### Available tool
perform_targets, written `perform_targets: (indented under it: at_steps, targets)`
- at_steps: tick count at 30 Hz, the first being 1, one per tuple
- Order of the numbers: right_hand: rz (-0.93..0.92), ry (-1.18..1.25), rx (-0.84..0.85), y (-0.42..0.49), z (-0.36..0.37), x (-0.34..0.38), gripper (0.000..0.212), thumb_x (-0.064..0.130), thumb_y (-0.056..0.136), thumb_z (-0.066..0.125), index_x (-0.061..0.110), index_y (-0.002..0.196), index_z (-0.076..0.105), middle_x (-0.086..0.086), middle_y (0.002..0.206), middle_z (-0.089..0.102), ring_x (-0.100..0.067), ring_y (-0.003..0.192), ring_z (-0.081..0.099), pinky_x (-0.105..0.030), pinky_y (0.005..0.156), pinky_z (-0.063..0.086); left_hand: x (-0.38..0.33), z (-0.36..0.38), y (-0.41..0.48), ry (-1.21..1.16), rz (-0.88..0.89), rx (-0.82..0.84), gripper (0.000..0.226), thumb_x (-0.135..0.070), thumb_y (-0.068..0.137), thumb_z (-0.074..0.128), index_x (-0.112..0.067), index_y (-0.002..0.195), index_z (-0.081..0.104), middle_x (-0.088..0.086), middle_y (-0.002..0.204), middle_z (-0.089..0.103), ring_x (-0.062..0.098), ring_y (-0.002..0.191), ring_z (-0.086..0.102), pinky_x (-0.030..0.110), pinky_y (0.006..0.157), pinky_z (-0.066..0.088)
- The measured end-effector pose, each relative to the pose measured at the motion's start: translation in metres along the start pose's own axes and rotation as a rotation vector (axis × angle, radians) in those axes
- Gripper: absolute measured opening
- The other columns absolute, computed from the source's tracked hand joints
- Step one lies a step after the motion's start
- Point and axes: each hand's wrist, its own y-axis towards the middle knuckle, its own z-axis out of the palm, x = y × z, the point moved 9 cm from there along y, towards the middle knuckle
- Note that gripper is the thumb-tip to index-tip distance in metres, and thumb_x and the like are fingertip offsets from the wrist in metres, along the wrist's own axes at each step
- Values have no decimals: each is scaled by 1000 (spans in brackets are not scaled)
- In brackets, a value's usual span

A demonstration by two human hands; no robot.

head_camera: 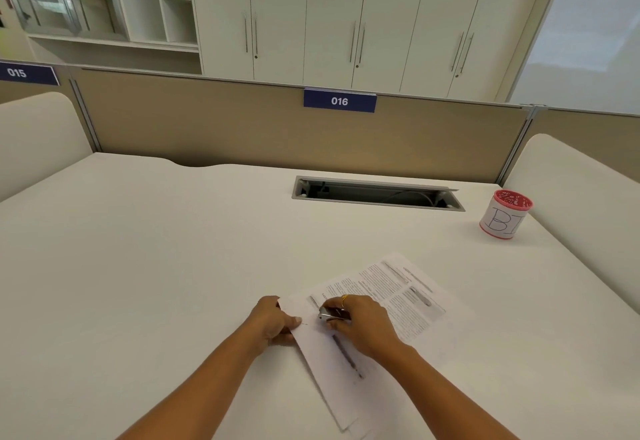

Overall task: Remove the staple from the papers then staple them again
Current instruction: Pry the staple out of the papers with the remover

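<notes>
My left grip pinches the papers at their corner, flat on the desk. My right grip wraps a small metal tool, nose aimed left at a tiny mark, likely the staple, just between my grips; sheets run away rightward.

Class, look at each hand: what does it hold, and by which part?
The left hand pinches the papers at their left corner. The right hand grips a small metal tool by its rear end.

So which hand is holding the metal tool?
The right hand, wearing a gold ring, grips the metal tool; the left hand only holds the papers.
</notes>
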Motion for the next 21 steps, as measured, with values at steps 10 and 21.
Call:
perform_targets:
  at_steps: [10,21]
  targets:
    - [4,-23,-35,-3,0,3,26,32,85,57,31,110,64,8,108,69,-13,99,62,-22,76,44,-10,3,1,-98,30,-59,27,7,76,68,-10,88,51,10,78,63,20,63,61,25,46,53]
    - [84,-32,-27,-5,10,-4,29,26,85,57,26,114,62,5,111,68,-15,102,61,-23,82,45,-25,-11,-12,345,497,-336,33,4,69,75,-9,96,62,8,104,60,21,93,59,20,79,47]
